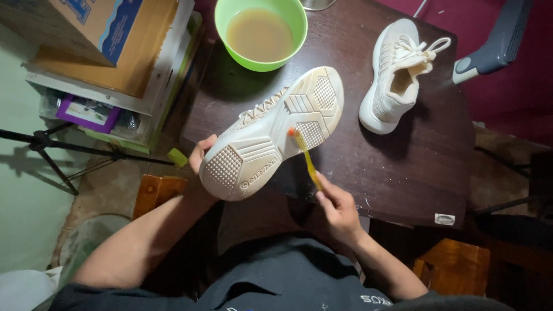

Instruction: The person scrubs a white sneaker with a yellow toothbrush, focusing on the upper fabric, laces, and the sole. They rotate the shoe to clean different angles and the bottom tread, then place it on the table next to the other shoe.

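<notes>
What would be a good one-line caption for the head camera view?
Left hand tilts a cream sneaker sole-up while right hand presses a yellow toothbrush against it.

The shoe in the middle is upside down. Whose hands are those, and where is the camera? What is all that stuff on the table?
The camera sits on a person's head and looks down, so the two arms are that person's own. The left hand grips the heel end of the pale shoe, turned so its sole faces up. The fingers of the right hand pinch a yellow toothbrush, its orange tip touching the sole. On the dark wooden table a second shoe stands upright, apart from the first, and a green bowl holds cloudy brownish water. A cardboard box sits to the left on a shelf.
</notes>
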